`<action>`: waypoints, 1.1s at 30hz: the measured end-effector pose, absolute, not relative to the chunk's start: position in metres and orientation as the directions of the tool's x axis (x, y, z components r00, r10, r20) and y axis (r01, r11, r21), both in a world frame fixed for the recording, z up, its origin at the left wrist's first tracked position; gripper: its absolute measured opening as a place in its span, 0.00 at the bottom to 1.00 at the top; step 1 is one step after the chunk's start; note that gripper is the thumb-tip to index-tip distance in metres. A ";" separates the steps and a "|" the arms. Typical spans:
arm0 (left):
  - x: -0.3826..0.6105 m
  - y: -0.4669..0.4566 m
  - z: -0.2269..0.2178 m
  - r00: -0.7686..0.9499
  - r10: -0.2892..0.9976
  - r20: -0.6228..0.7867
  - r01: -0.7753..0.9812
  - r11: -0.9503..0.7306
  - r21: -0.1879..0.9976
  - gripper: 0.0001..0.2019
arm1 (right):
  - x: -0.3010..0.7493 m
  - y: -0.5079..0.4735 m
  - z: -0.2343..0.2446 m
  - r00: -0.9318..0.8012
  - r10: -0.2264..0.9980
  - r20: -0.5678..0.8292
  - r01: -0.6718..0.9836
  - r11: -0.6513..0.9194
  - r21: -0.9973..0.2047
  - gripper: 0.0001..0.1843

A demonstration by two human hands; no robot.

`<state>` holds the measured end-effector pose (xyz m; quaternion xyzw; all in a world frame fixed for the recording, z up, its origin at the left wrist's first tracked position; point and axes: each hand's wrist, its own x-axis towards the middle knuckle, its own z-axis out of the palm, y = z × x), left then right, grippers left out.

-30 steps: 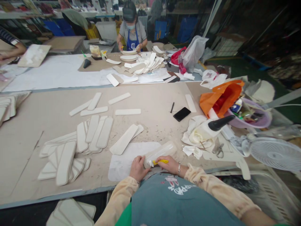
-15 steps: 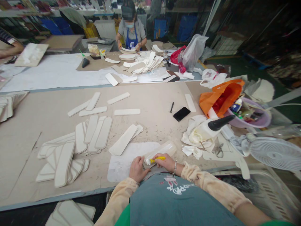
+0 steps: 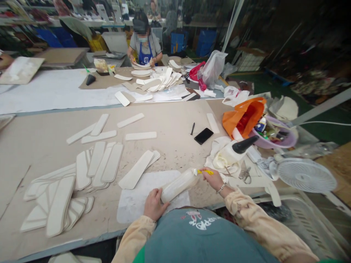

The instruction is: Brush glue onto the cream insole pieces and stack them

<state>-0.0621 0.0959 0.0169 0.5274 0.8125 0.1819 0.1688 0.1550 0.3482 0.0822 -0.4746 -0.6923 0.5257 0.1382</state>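
Observation:
My left hand (image 3: 153, 205) is closed around the near end of a long cream padded strip (image 3: 178, 184) that lies slanted over a white sheet (image 3: 137, 199) on the table. My right hand (image 3: 215, 179) grips a small yellow-handled brush (image 3: 204, 171), its tip at the strip's far end. Several more cream strips (image 3: 101, 162) lie spread on the brown table to the left, one single strip (image 3: 136, 170) closest to the white sheet.
A glue bottle with a black nozzle (image 3: 238, 148), rags, scissors (image 3: 246, 175), a black phone (image 3: 203, 136), a pen (image 3: 192, 128), an orange bag (image 3: 242, 115) and a white fan (image 3: 305, 175) crowd the right. Another person (image 3: 144, 44) works at the far table.
The right hand has slid the brush from the strip's near end to its far end, toward the upper right. The view has shifted right and down a little.

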 end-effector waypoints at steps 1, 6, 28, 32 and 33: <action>-0.062 0.096 0.017 -0.387 0.918 -0.083 0.794 0.378 0.476 0.31 | 0.156 0.346 0.084 -0.516 0.801 -0.304 0.506 -0.002 -0.863 0.15; -0.061 0.098 0.019 -0.384 0.920 -0.076 0.801 0.372 0.468 0.31 | 0.133 0.301 0.082 -0.694 0.607 -0.388 0.452 -0.052 -0.890 0.15; -0.060 0.097 0.016 -0.389 0.915 -0.105 0.810 0.394 0.435 0.30 | 0.175 0.338 0.076 -0.631 0.771 -0.085 0.533 0.351 -0.770 0.15; -0.059 0.097 0.018 -0.396 0.906 -0.151 0.794 0.420 0.439 0.31 | 0.163 0.305 0.071 -0.742 0.667 -0.064 0.478 0.459 -0.749 0.13; -0.060 0.097 0.017 -0.397 0.905 -0.156 0.791 0.423 0.441 0.31 | 0.159 0.298 0.071 -0.778 0.625 -0.061 0.450 0.487 -0.749 0.13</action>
